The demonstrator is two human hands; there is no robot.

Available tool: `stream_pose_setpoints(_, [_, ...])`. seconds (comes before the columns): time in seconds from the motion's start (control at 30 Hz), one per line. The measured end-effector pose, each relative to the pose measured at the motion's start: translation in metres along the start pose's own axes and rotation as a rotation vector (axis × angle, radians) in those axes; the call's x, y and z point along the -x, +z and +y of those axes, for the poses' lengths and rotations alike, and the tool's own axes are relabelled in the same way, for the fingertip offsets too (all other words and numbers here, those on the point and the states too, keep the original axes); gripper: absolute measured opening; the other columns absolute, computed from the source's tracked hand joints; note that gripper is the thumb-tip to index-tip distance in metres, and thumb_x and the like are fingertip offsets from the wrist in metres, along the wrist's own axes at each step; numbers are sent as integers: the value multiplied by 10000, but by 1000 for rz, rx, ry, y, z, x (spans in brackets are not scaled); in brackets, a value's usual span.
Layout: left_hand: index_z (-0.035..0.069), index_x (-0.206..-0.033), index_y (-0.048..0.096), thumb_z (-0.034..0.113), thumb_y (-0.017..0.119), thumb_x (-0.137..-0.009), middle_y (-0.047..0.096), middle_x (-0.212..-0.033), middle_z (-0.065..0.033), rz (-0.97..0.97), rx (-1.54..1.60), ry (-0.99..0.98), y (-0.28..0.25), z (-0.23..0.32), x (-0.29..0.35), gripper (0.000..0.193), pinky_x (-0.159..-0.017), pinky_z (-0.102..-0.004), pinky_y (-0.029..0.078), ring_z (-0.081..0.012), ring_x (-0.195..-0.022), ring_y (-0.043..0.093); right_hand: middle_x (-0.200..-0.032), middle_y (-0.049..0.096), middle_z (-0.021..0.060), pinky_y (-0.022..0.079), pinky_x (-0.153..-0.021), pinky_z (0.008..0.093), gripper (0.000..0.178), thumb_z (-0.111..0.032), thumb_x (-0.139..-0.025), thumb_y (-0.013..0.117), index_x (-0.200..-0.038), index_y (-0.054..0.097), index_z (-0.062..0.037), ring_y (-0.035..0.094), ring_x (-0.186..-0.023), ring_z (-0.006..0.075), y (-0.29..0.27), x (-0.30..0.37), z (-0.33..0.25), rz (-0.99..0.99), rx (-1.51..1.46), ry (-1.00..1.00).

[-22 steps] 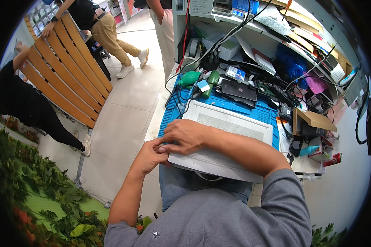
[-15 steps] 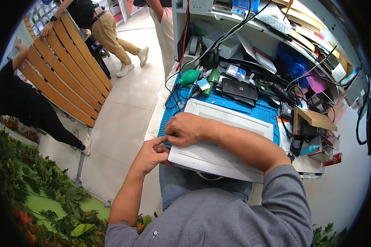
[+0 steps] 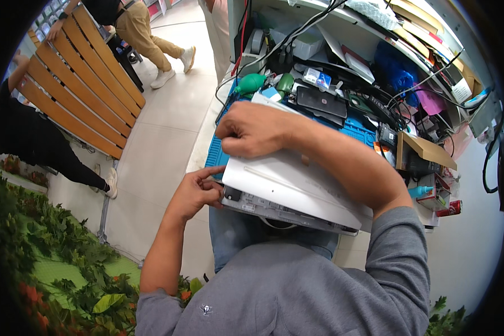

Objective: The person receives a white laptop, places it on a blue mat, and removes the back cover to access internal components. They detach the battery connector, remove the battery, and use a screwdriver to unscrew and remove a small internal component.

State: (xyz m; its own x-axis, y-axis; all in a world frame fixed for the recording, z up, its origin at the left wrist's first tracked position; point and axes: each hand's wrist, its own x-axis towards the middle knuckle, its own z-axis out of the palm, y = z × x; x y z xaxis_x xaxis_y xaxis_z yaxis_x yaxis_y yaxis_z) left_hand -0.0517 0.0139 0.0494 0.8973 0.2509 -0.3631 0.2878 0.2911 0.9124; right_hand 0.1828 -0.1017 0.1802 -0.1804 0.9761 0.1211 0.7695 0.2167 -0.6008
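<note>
A silver laptop lies upside down over the near edge of the workbench, above my lap. Its bottom cover (image 3: 280, 182) is tilted up along the near and left side. In the gap, the dark and grey insides of the laptop body (image 3: 257, 206) show. My right hand (image 3: 257, 130) reaches across the cover with bent fingers curled over its left edge; the fingertips are partly hidden. At the near left corner, my left hand (image 3: 197, 192) pinches the laptop body, its index finger stretched along the edge of the cover.
A blue repair mat (image 3: 217, 151) lies beneath the laptop. Behind are a green air blower (image 3: 250, 83), a black phone-like slab (image 3: 320, 102) and tangled cables. An open cardboard box (image 3: 425, 150) and red can (image 3: 449, 208) sit right. Two people hold a slatted wooden panel (image 3: 87, 78) at left.
The bottom cover has come up from the laptop body, opening a gap at the near side. My right hand has risen with it. My left hand stays by the corner, slightly lower left.
</note>
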Motion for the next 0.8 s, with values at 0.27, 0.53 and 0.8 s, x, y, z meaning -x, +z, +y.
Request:
stream_pose_setpoints(0.27, [-45,-1463,629,-2,746,-922,799,-908,-138,54,-149,5,-1,23,17,555,-632,-299,650,-207,-721,792,-628,362,211,376,-608,502,346,-267,-810,542,-693,476,52,383,-574,353,-47,22,-32,118,163,-15])
stream_pose_setpoints(0.53, [-74,-1402,647,74,795,-931,770,-847,-124,235,-159,221,-10,38,37,515,-578,-248,585,-154,-660,739,-588,428,159,394,-594,499,425,-317,-891,546,-667,560,44,406,-529,301,-84,57,-77,186,396,63])
stream_pose_setpoints(0.8, [-86,-1391,638,105,777,-899,749,-830,-128,176,-192,389,15,42,41,546,-591,-261,591,-174,-662,741,-553,479,174,427,-580,493,453,-318,-895,569,-642,572,58,473,-516,291,-123,97,-143,201,339,220])
